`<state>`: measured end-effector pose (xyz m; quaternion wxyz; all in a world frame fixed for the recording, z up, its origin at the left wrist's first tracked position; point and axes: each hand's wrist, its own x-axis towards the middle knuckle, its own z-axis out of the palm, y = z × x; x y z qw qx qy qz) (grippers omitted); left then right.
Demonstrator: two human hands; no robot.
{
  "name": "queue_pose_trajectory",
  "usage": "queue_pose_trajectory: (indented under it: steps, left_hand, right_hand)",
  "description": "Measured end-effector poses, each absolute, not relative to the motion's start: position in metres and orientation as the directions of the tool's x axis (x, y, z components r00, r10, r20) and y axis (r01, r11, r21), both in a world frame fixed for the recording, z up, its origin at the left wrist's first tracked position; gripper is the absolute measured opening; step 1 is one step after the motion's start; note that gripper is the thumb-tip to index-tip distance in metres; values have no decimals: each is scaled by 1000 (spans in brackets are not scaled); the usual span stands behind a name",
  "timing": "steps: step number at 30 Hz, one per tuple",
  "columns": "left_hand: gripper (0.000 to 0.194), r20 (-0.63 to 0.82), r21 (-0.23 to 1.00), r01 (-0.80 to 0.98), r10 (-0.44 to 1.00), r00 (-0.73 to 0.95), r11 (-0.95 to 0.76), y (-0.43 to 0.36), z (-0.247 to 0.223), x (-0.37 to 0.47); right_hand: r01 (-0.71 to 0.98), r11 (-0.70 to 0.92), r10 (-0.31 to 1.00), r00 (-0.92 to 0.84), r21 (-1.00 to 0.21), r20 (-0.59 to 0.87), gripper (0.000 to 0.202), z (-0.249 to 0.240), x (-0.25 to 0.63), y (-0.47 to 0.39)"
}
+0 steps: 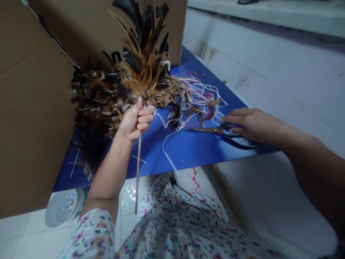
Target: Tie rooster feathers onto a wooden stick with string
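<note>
My left hand (138, 120) is wrapped around a feather duster (147, 68) just below its brown and black feathers. The duster's thin wooden stick (138, 172) points down past the table edge. A white plastic strip (169, 124) trails rightward from that hand onto the table. On the right, my right hand (246, 122) has its fingers about the handles of black-handled scissors (215, 130). The blades lie low over the blue tabletop (159, 158), pointing left. The palm side of this hand is hidden.
Bundles of brown and black feathers (94, 97) lie along the left and back. White and red strips (205, 93) are tangled behind the scissors. Cardboard boxes (29, 108) stand left and behind. A clear bucket (64, 207) sits on the floor; a white wall (269, 72) borders the right.
</note>
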<state>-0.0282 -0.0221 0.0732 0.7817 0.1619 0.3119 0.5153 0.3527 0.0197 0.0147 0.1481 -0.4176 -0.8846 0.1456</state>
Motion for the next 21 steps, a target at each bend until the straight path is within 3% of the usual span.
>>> queue_pose_trajectory:
  steps: [2,4,7,9,11,13,21]
  left_hand:
    - [37,-311,579,-694,903,297,428,-22,71,-26]
    - [37,-300,581,-683,897,326,443,-21,69,-24]
    - [36,-301,584,-663,883,359,468,-21,66,-21]
    - [36,-316,584,-653,876,365,482,-20,64,-21]
    - [35,-331,583,-645,869,367,494,-18,62,-20]
    - [33,-334,587,-639,868,368,497,-16,60,-20]
    - [38,-365,642,-581,866,343,500,-9,51,-17]
  right_hand:
    - [651,620,782,-559,-438,276,34,29,315,5]
    - [527,604,787,-512,-597,344,41,37,271,-10]
    - [191,460,787,-540,-867,299,59,35,208,-22]
    - [2,285,814,-529,-958,241,65,29,178,-21]
    - [-86,117,824,-547,-989,145,59,24,162,-18]
    - [-92,56,838,-537,-994,97,47,23,159,-14]
    - [65,267,904,-363,-962,227,45,33,184,-9]
